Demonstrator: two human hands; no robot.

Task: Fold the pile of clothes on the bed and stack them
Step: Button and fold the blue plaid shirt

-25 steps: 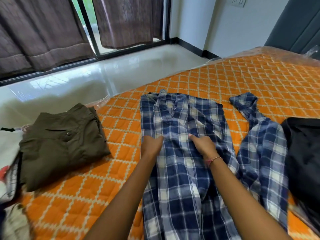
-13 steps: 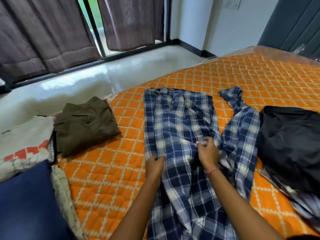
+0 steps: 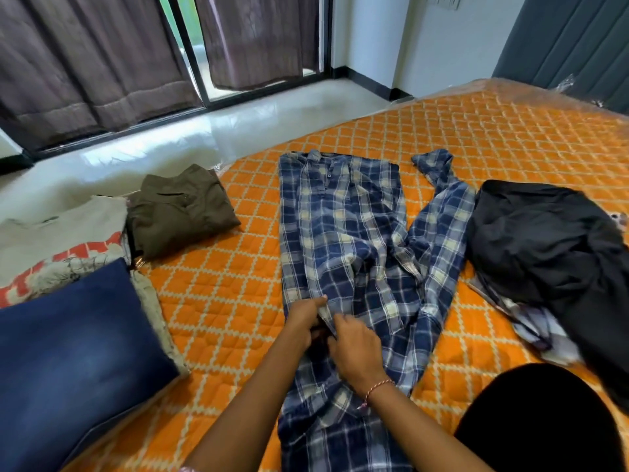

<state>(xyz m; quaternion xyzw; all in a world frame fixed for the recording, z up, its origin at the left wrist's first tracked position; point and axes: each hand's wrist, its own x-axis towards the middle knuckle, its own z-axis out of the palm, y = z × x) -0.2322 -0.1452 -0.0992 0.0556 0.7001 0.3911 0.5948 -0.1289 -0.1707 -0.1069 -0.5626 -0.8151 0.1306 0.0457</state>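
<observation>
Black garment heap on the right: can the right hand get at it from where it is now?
Probably yes. The right hand pinches the plaid shirt placket, so it must let go first. Only the shirt's flat sleeve lies between it and the black garment heap.

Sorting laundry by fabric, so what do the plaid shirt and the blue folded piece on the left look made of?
Plaid shirt: looks like soft woven cotton or flannel, matte, with limp creases. Blue folded piece: probably denim, from the faded, mottled indigo surface and stiff flat lie.
</observation>
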